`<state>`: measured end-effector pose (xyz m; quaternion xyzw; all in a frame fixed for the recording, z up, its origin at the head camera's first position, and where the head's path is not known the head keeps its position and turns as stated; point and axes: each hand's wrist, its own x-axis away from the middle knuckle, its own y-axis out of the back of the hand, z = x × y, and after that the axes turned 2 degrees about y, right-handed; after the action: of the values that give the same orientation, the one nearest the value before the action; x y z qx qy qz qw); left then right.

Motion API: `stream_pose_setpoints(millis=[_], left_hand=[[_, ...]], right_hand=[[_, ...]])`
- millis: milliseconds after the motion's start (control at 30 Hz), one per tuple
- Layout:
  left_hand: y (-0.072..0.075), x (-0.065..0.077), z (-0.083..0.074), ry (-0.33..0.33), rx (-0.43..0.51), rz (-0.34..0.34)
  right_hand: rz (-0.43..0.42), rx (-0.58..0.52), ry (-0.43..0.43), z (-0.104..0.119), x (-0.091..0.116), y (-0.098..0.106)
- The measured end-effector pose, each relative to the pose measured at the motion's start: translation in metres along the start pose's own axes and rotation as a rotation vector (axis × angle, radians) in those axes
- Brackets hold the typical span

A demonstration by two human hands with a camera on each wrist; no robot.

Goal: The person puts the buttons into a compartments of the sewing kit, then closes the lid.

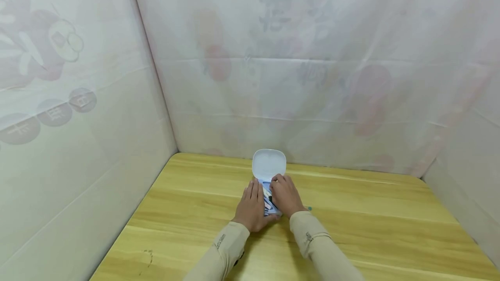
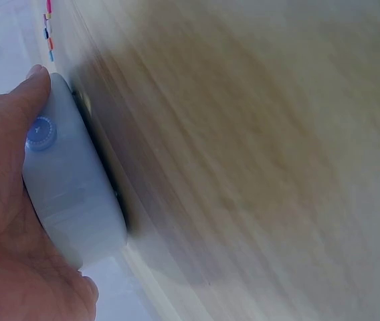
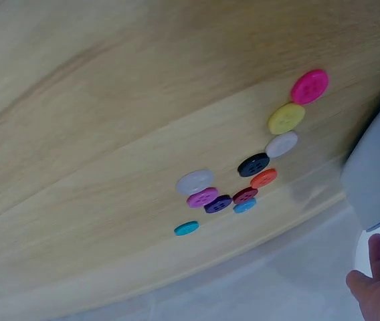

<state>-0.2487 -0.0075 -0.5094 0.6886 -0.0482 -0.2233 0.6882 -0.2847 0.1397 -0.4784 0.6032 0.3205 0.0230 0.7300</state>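
Observation:
A small sewing kit case (image 1: 268, 165) stands on the table with its white lid raised at the back. Inside its blue tray lie small white and dark pieces (image 1: 267, 195), partly covered by the hands. My left hand (image 1: 251, 207) grips the case, fingers along the left side and thumb across the front. In the left wrist view that thumb lies beside a round blue catch (image 2: 41, 132) on the case's pale wall. Over the tray's right side is my right hand (image 1: 286, 194), fingers bent down into it; I cannot tell what they hold. Its fingers also show at the right wrist view's lower right corner.
To the right of the case, several colourful buttons lie loose on the wooden table (image 1: 363, 224), among them a pink button (image 3: 310, 86), a yellow button (image 3: 286, 119) and a teal button (image 3: 186, 228). Pale printed cloth walls (image 1: 273, 90) rise behind and at both sides.

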Motion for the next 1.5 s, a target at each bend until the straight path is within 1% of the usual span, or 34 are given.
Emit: stream_pose_setpoints(millis=[167, 233, 367, 567, 667, 800, 967, 1100, 1200, 1367, 1500], left_hand=[[0.001, -0.003, -0.001, 0.001, -0.003, 0.010], [0.002, -0.003, -0.001, 0.002, 0.002, 0.012], [0.003, -0.003, -0.001, 0.010, 0.012, 0.023], [0.008, -0.003, 0.001, 0.018, 0.030, 0.020], [0.007, -0.003, 0.001, 0.019, 0.026, 0.031], [0.006, -0.002, 0.000, 0.017, 0.032, 0.030], [0.007, -0.002, -0.003, 0.015, 0.038, 0.033], [0.007, -0.003, -0.004, 0.023, 0.045, 0.045], [0.006, -0.003, -0.004, 0.021, 0.049, 0.040], [0.010, -0.002, -0.004, 0.017, 0.042, 0.030], [0.008, -0.003, -0.004, 0.017, 0.027, 0.023]], right_hand=[[0.039, -0.026, -0.057, 0.001, -0.004, 0.000], [0.049, -0.027, -0.061, 0.000, -0.005, -0.001], [0.056, -0.026, -0.032, -0.002, -0.005, -0.001], [-0.004, -0.089, 0.015, -0.006, -0.003, 0.000], [0.009, -0.059, 0.029, -0.008, -0.002, -0.001], [0.045, -0.040, 0.029, -0.009, 0.000, -0.003], [0.024, -0.054, 0.004, -0.008, 0.001, -0.001], [0.045, -0.045, -0.005, -0.009, 0.001, -0.001], [0.041, -0.055, -0.012, -0.011, 0.001, -0.002], [0.006, -0.049, -0.016, -0.013, 0.003, -0.002], [0.018, -0.042, -0.008, -0.013, 0.003, 0.000]])
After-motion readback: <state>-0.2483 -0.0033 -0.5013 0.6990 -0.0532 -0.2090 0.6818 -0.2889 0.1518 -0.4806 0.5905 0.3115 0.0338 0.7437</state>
